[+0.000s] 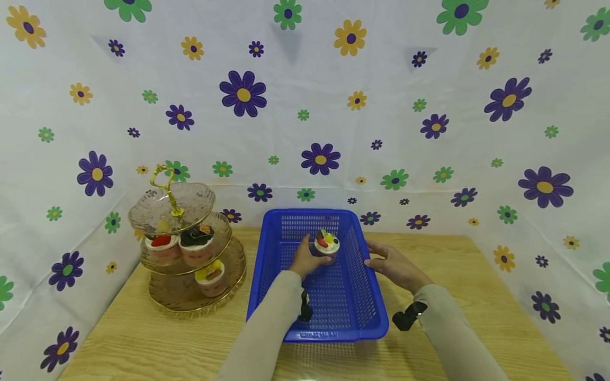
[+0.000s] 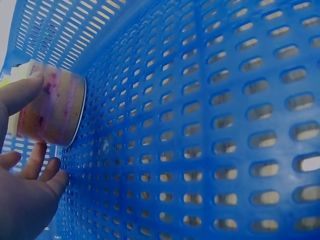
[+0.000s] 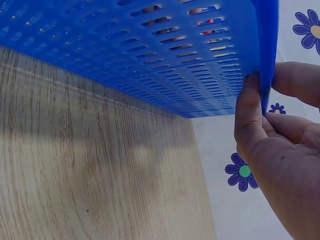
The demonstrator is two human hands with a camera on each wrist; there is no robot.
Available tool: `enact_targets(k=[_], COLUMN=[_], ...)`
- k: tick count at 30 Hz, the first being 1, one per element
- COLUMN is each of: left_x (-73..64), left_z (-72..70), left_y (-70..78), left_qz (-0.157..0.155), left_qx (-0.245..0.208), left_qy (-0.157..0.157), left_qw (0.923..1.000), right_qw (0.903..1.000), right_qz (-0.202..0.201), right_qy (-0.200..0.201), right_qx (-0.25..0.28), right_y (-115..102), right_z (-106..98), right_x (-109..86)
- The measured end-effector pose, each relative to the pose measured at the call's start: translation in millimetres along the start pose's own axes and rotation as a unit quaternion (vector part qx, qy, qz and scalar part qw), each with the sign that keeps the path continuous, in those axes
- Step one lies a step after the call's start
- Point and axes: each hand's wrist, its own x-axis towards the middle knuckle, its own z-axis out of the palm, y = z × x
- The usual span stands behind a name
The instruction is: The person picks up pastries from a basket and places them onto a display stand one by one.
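Inside the blue plastic basket (image 1: pixel 333 334) is a fruit-topped cake cup (image 1: pixel 326 243), with white cream, red and yellow fruit on it. My left hand (image 1: pixel 305 260) reaches into the basket and holds the cup between thumb and fingers. In the left wrist view the clear cake cup (image 2: pixel 55 107) shows pink layers, tilted in that picture, with its base by the perforated basket floor (image 2: pixel 200 125). The basket's right rim is pinched by my right hand (image 1: pixel 397 266); in the right wrist view, thumb and fingers of that hand (image 3: pixel 285 145) lie either side of the rim (image 3: pixel 268 40).
On the left of the wooden table (image 1: pixel 157 349) stands a three-tier stand (image 1: pixel 173 211) with a gold handle. Its middle tier carries a red-topped cup (image 1: pixel 163 250) and a dark-topped cup (image 1: pixel 196 246); a yellow-topped cup (image 1: pixel 211 279) sits on the bottom tier. Flowered cloth (image 1: pixel 324 127) hangs behind.
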Motion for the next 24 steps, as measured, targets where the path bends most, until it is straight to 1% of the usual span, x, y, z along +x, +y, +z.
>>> enact_targets(k=[2,6,11,15,19,22,24], left_x=[-0.2,0.4,1.3,1.7,0.8,0.2,0.5], left_z=[0.2,2.1,6.1,6.7,5.6,3.9,2.7], left_y=[0.4,1.4,4.6,8.0,11.8,18.7,25.9], left_qz=[0.011,0.022,0.015,0.026,0.026,0.019,0.024], left_qx=[0.004,0.018,0.021,0.030,0.041,0.047,0.053], left_qy=[0.001,0.005,0.000,0.001,0.011,0.010,0.006], left_qw=[0.9999,0.9996,0.9997,0.9992,0.9987,0.9987,0.9983], right_qw=[1.0000,1.0000,1.0000,0.9999,0.9999,0.9998,0.9998], right_qz=[0.002,0.003,-0.001,-0.007,-0.008,-0.009,-0.011], right_qy=[0.002,0.005,-0.003,-0.012,-0.015,-0.014,-0.009], right_qx=[-0.004,-0.007,-0.008,-0.005,-0.004,-0.009,-0.015], right_y=[0,0,0,-1,-2,-1,0], right_z=[0,1,-1,0,2,1,-1], right_x=[0.3,1.0,1.0,1.4,0.3,0.2,0.6])
